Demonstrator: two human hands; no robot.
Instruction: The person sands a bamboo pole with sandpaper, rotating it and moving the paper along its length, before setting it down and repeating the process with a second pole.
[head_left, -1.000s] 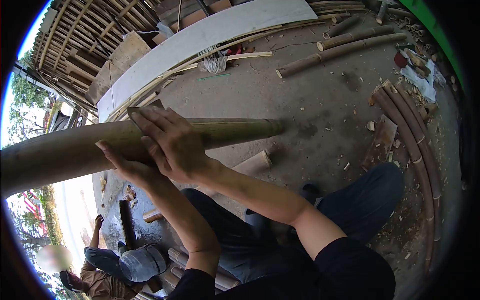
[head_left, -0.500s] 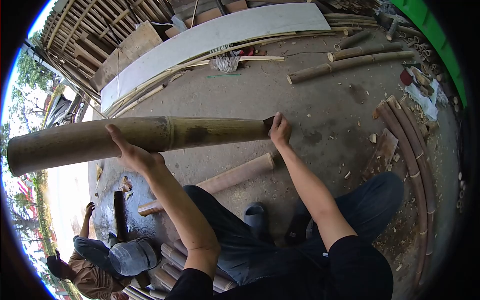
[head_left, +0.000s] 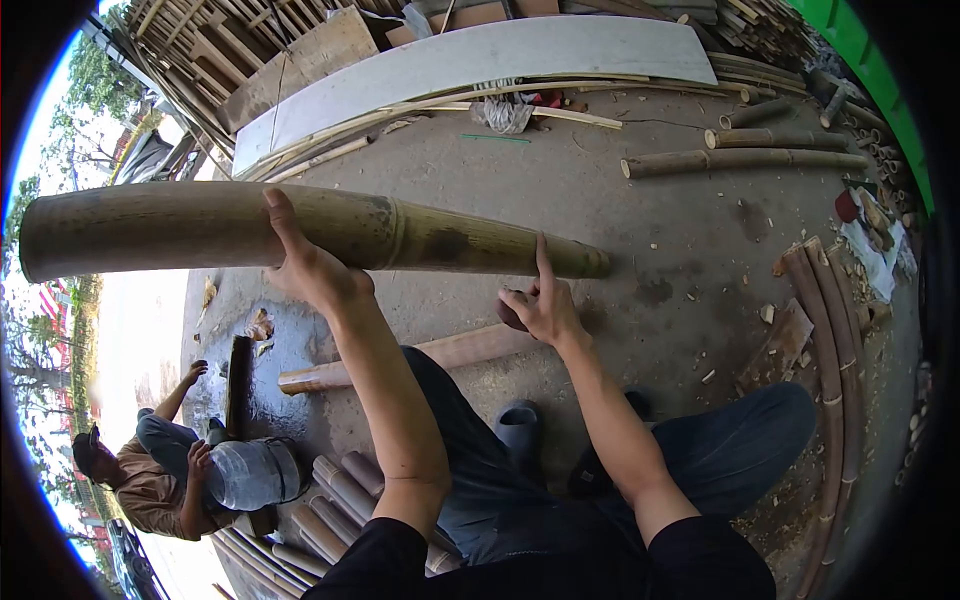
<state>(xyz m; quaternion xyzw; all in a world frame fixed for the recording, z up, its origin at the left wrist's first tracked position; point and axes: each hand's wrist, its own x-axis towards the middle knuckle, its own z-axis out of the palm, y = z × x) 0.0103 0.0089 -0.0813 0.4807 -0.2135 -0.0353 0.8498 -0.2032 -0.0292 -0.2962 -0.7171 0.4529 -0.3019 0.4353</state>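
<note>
A thick bamboo pole (head_left: 180, 228) lies across my view, held up off the ground, its wide end at far left and its narrower end to the right. My left hand (head_left: 320, 275) supports it from below, thumb up along its near side, fingers hidden underneath. Just below the narrower part is my right hand (head_left: 545, 305), index finger stretched up against the bamboo. Its other fingers are curled round a small dark brown piece (head_left: 511, 312), whose kind I cannot make out. Under the pole, another bamboo length (head_left: 430, 360) rests on the ground.
A co-worker (head_left: 160, 480) sits at lower left beside a translucent plastic container (head_left: 255, 473). Cut bamboo lengths (head_left: 345, 490) lie near my legs, long poles (head_left: 835, 390) at right, more poles (head_left: 740, 160) farther off. A white panel (head_left: 480, 62) lies at the back. Chips litter the floor.
My right hand has left the pole's narrow end and moved down and left, carrying the dark piece. The pole's left end has risen and its right end tilts lower. My view has shifted slightly.
</note>
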